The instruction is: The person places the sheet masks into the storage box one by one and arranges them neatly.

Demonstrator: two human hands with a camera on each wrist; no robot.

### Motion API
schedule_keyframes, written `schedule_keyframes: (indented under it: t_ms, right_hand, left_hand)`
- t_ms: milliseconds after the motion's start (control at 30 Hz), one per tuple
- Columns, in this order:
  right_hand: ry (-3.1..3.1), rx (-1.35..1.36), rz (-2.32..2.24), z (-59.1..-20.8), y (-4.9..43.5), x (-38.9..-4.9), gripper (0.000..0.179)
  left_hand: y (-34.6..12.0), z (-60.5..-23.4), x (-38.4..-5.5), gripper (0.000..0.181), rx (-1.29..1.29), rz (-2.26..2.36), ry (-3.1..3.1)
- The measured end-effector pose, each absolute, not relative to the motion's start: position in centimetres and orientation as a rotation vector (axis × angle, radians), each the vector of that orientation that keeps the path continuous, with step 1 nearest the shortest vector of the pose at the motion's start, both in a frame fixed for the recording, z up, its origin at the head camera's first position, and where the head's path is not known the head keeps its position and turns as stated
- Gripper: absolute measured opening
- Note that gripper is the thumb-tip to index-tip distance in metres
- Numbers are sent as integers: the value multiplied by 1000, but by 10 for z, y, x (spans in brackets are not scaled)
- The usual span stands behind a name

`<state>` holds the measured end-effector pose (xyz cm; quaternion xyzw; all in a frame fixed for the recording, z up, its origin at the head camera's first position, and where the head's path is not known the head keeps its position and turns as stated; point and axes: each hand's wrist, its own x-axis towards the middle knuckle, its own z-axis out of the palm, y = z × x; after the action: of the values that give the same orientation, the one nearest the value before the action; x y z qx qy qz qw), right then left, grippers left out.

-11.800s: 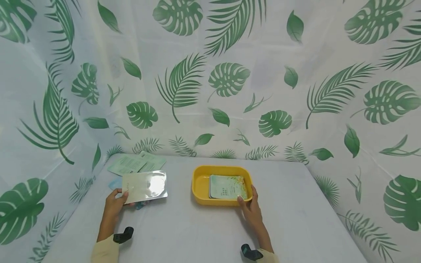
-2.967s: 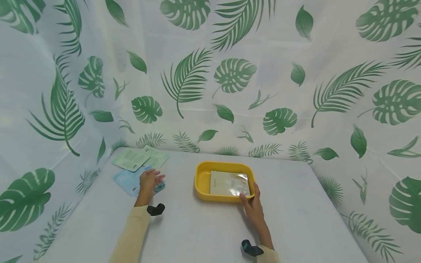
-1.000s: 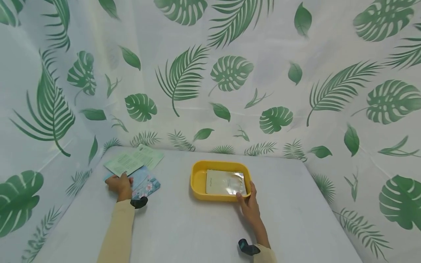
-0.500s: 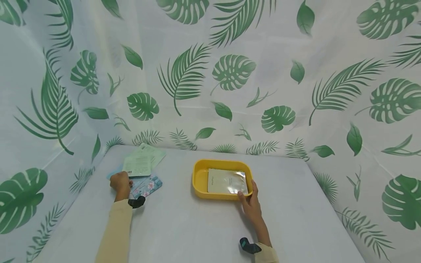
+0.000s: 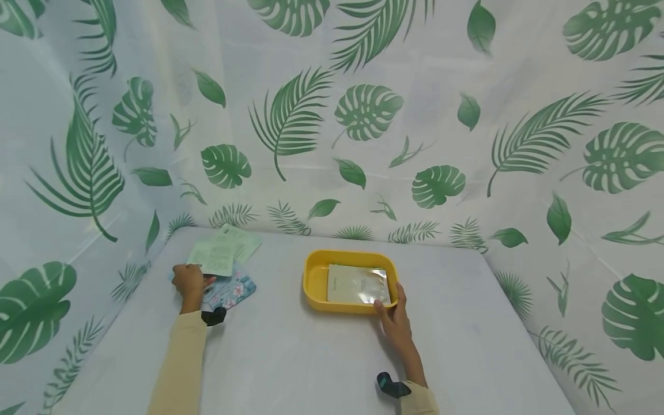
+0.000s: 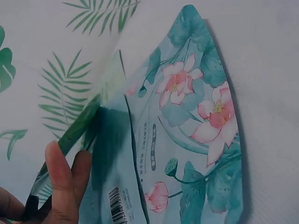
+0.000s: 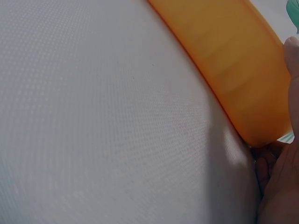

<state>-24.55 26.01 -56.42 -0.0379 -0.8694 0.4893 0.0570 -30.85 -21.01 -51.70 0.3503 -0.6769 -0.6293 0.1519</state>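
Observation:
My left hand [image 5: 188,280] pinches the near left corner of a pale green face mask packet [image 5: 214,256], which is tilted up off the packets under it. In the left wrist view the fingers [image 6: 63,175] are at the raised packet's dark underside [image 6: 74,128]. Beneath lies a blue face mask packet with pink lotus flowers [image 5: 233,291], partly covered. A second pale green packet [image 5: 249,243] lies behind. My right hand [image 5: 398,328] grips the front right corner of a yellow plastic box [image 5: 339,308], thumb over the rim. A cream and silver packet [image 5: 358,284] lies on top inside it.
The white table [image 5: 290,369] meets a leaf-printed cloth [image 5: 363,190] at the back and along both sides. A green edge peeks out behind the silver packet in the box. Dark wrist cameras [image 5: 214,316] sit on both wrists.
The cream packet held earlier by my left hand is now in the box. That hand went back to the pile and lifted the green packet's corner, turning it slightly. My right hand stayed put.

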Motion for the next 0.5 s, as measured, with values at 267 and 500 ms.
schedule_keyframes:
  t_ms: [267, 500]
  right_hand:
    - [-2639, -113, 1499, -565, 259, -247, 82]
    - [-2635, -106, 1511, -564, 261, -247, 81]
  left_hand:
    - [-215, -526, -299, 50, 1013, -1784, -1930]
    - [-215, -529, -297, 57, 1020, -1763, -1878]
